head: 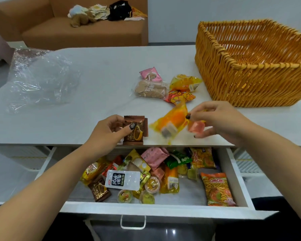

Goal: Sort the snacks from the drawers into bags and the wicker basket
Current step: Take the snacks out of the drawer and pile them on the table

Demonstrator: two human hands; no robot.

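Progress: early, by my judgement; the basket (250, 80) looks to hold nothing, and the clear bag (40, 79) lies flat and unfilled on the tabletop (102, 70).
Done: four packets (165, 87) lie in a loose cluster on the tabletop, just beyond the right hand and short of the basket.
Left: the open drawer (233, 174) below both hands is crowded with snacks (146, 173); none of those on the tabletop is bagged or in the basket yet.
Left hand (109, 131): thumb and fingers pinch a brown packet (135, 130) upright, right at the near table edge.
Right hand (214, 122): fingertips pinch the end of a yellow packet (170, 124), blurred and hanging to its left; a small pink snack (196, 126) sits under its curled fingers, though I cannot tell how firmly it is held.
Edges: the near table edge runs just under both grips, with the drawer straight below, so a dropped item would likely fall back in.
Room: bare tabletop spreads wide to the left of the left grip, as far as the bag; the basket wall stands close beyond and to the right of the right grip, its rim above the hand, so a lift is needed to clear it.
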